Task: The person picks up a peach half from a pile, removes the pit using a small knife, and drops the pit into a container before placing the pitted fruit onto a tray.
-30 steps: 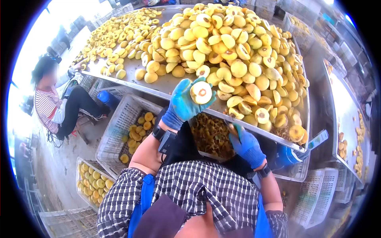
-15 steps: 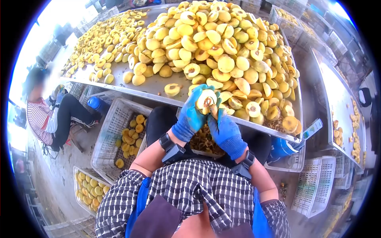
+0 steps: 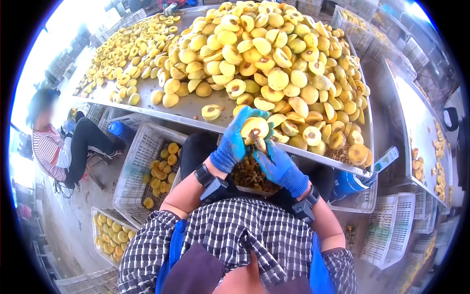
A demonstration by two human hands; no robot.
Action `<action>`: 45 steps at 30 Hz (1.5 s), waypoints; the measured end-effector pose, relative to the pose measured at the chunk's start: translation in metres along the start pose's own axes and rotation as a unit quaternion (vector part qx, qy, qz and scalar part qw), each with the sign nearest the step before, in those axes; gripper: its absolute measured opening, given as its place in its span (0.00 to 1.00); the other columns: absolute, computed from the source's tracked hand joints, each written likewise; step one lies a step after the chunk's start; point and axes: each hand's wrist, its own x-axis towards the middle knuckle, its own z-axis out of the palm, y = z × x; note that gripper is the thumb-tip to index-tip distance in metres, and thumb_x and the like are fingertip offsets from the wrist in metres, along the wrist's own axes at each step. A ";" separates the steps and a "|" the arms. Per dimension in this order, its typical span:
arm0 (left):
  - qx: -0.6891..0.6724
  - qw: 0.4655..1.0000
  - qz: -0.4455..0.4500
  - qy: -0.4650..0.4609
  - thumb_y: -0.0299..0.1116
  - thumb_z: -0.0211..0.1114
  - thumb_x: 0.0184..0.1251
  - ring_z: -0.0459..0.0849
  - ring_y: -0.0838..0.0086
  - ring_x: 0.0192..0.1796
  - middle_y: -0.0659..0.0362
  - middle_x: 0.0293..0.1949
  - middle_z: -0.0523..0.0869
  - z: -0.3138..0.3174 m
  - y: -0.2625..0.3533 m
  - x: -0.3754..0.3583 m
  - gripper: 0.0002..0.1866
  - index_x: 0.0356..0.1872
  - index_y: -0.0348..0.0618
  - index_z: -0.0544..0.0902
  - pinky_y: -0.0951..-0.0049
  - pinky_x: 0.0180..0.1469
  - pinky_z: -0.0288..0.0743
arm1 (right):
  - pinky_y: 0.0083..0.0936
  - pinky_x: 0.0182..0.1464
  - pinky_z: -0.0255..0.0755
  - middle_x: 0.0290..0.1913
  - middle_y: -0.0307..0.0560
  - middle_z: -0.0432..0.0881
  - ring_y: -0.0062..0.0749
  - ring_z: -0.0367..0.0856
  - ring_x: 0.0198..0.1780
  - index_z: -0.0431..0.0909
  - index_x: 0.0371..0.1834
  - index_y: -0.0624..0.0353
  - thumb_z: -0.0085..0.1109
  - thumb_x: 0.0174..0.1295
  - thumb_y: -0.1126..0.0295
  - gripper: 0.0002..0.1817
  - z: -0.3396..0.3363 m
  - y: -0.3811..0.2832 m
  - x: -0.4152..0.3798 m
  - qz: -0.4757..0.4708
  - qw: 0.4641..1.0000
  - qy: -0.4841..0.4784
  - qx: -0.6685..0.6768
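A halved yellow fruit lies cut face up in my left hand, whose blue-gloved fingers curl round its edge. My right hand, also in a blue glove, is closed on a small tool whose tip touches the brown centre of the fruit. The tool's shape is mostly hidden by the glove. Just beyond my hands, a large heap of halved yellow fruit rests on a metal table. One half sits apart near the table's front edge.
A white crate with fruit halves stands at the left, with another fruit-filled crate below it. Scraps lie beneath my hands. A seated person is at far left. An empty-looking crate and second table are at right.
My right hand has moved slightly down and right, and the tool's tip now shows at the fruit's centre. The fruit has tilted in my left hand. Another person's gloved hand shows at the table's far edge.
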 end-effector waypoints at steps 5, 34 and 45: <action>-0.173 0.970 -0.057 0.160 0.29 0.63 0.76 0.85 0.72 0.53 0.54 0.57 0.83 0.014 -0.021 0.001 0.17 0.62 0.38 0.77 0.73 0.55 0.82 | 0.43 0.36 0.78 0.32 0.61 0.83 0.55 0.86 0.36 0.73 0.58 0.69 0.62 0.71 0.58 0.24 -0.001 0.012 -0.002 -0.071 0.963 0.100 -0.238; 0.113 0.986 -0.030 0.117 0.34 0.68 0.74 0.85 0.79 0.43 0.61 0.44 0.88 -0.005 -0.004 -0.031 0.12 0.51 0.39 0.86 0.78 0.47 0.81 | 0.18 0.15 0.53 0.20 0.34 0.69 0.18 0.61 0.13 0.74 0.51 0.59 0.47 0.81 0.54 0.18 0.021 -0.025 -0.027 0.295 0.861 -0.101 0.403; 0.719 0.646 -0.003 0.257 0.47 0.72 0.63 0.83 0.52 0.57 0.52 0.52 0.88 -0.199 0.066 -0.087 0.19 0.50 0.49 0.88 0.52 0.64 0.72 | 0.50 0.48 0.78 0.42 0.67 0.84 0.64 0.84 0.48 0.68 0.69 0.55 0.56 0.70 0.62 0.26 -0.010 0.025 -0.056 0.212 0.945 -0.209 -0.137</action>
